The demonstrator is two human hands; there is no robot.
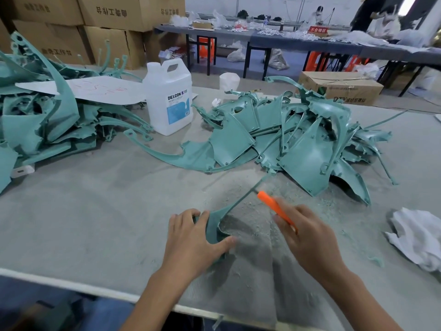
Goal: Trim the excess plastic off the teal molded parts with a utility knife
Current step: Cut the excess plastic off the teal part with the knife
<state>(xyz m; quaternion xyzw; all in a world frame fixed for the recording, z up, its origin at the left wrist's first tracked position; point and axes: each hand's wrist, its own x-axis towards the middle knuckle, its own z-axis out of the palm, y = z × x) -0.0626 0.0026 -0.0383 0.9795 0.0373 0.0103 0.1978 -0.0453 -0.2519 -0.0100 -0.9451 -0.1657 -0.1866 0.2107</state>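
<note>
A teal molded part (216, 224) with a long thin arm lies on the grey table (95, 211) near the front edge. My left hand (191, 240) grips its wide end, thumb on one side and fingers on the other. My right hand (307, 237) holds an orange utility knife (274, 206) whose tip points up and left, close to the part's thin arm. The knife is blurred. Teal shavings are scattered on the table around the part.
A heap of teal parts (298, 139) lies behind the hands to the right, another heap (43, 115) at the left. A white DEXCON jug (169, 96) stands between them. A white cloth (420, 237) lies at the right. Cardboard boxes (107, 25) are stacked behind.
</note>
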